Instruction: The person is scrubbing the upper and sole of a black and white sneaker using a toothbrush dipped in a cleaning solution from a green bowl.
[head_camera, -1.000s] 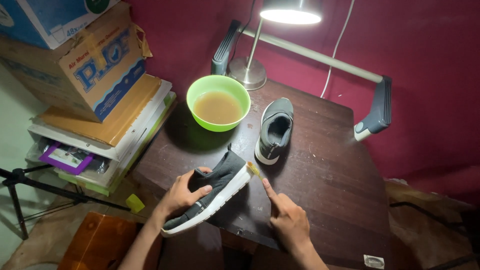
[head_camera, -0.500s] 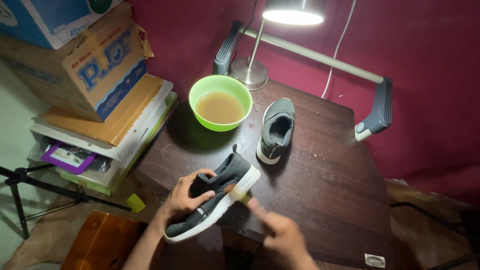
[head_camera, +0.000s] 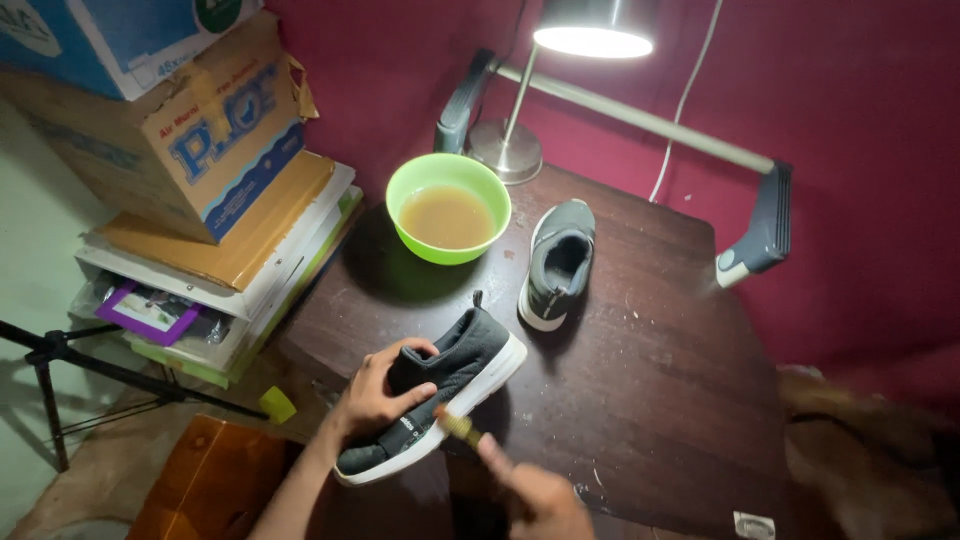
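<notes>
My left hand grips a dark grey shoe with a white sole, tilted on its side at the near edge of the dark wooden table. My right hand holds a small brush with a yellowish head against the white sole. The matching grey shoe lies flat further back on the table. Left of it stands a green bowl with murky brown water.
A lit desk lamp stands at the table's back. Stacked cardboard boxes and papers sit on the left. A black tripod leg and an orange wooden seat are below left. A grey-handled bar runs behind the table.
My right hand has slid back along the sole toward me with the brush. My left hand has shifted its grip a little on the shoe.
</notes>
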